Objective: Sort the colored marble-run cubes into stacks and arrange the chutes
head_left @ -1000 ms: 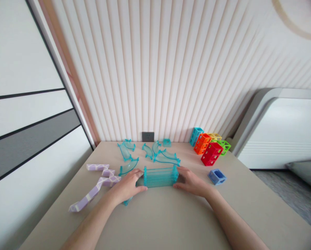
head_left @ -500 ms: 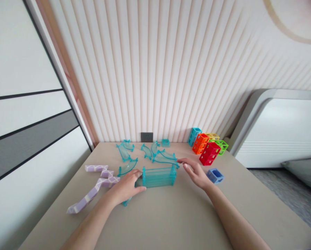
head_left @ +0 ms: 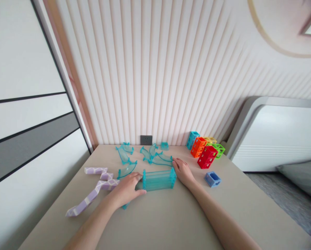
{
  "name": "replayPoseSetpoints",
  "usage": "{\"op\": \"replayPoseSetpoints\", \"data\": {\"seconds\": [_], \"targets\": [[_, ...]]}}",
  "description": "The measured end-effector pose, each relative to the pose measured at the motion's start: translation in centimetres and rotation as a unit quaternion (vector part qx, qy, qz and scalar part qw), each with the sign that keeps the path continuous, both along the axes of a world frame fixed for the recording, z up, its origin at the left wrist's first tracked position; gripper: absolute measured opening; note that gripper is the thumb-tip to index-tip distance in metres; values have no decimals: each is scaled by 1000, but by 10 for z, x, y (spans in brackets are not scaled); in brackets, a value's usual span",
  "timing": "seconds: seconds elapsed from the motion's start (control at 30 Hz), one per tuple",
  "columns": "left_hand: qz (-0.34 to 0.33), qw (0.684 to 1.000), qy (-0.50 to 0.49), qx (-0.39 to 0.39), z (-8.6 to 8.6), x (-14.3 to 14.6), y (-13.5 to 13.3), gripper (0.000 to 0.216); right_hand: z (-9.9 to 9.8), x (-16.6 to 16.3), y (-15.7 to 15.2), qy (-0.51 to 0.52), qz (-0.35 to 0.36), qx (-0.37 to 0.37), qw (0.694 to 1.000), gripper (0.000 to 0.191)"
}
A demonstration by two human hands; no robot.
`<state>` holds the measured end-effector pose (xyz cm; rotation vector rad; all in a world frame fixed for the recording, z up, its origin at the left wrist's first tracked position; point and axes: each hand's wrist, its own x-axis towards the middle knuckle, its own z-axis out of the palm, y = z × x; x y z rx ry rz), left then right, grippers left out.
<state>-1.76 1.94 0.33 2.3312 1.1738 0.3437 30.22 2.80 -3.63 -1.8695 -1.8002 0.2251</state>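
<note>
The stack [head_left: 159, 181] is translucent teal, the segmented toy [head_left: 93, 195] lilac and white.

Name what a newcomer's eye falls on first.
The bright block stacks at the back right of the table probably draw the eye first, especially the red stack. Next comes the boxy teal piece between the left hand and right hand, then the lilac strip at left.

a: is there any word or number that you can read here?
b: no, i can read none.
a: also not on the dark wall socket [head_left: 146, 140]?
b: its face is too small to tell.
a: and on the teal stacked piece [head_left: 159, 180] or the red blocks [head_left: 207, 157]?
b: there i can read no letter.
</note>
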Motion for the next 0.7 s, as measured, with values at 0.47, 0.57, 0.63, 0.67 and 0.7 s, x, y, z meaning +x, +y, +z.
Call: {"op": "replayPoseSetpoints", "data": {"seconds": [0.47,0.57,0.63,0.67,0.7], "targets": [[5,1000,1,2,-2,1,-2,48,1,-32,51,-5,54,26,998,44],[5,1000,2,3,-2,1,-2,49,2,-26,64,5,0,37,999,50],[4,1000,7,4,-1,1,-2,49,2,-21,74,11,-34,33,999,52],[5,1000,9,3,-1,1,-2,49,2,-20,79,13,-46,26,998,53],[5,1000,11,2,-1,1,-3,49,1,-18,84,15,-54,18,998,53]]}}
